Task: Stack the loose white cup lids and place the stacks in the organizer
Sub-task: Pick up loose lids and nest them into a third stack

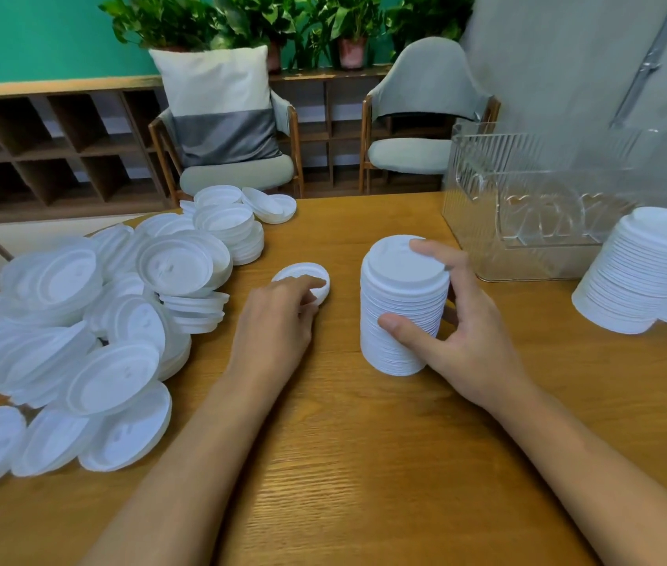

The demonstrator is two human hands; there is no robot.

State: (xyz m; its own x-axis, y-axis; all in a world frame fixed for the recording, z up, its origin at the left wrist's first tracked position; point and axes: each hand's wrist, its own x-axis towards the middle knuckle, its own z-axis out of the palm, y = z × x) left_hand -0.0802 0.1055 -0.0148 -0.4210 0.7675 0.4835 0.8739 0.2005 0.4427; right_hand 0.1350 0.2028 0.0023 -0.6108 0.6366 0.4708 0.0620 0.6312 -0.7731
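A tall stack of white cup lids (401, 304) stands upright at the middle of the wooden table. My right hand (458, 320) grips it, thumb on its front and fingers over its top right edge. Left of the stack, my left hand (279, 312) pinches a single white lid (303, 273) that sits low at the table surface. A big heap of loose white lids (91, 328) covers the table's left side. The clear plastic organizer (536, 206) stands at the back right, with no lids visible inside.
Two more lid stacks (650, 275) stand at the right edge, in front of the organizer. Bare wooden table (344, 463) lies in front of my hands. Two chairs, a cushion, a shelf unit and potted plants are behind the table.
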